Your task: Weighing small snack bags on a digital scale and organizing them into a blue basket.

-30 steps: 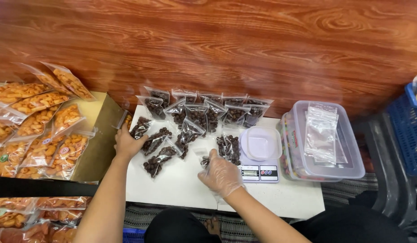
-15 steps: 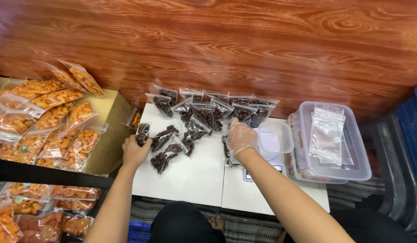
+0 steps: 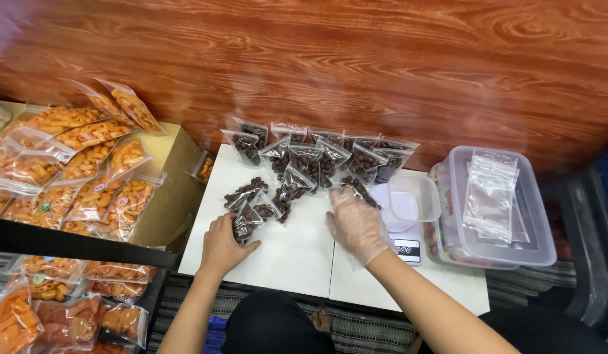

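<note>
While the gloved right hand lies flat and open by the scale, the bare left hand has its grip closed on a small bag of dark snacks on the white bench, probably keeping it upright.

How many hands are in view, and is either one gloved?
2. The left hand, bare, rests on a small bag of dark pieces on the white table. The right hand, in a clear glove, lies beside the scale.
</note>
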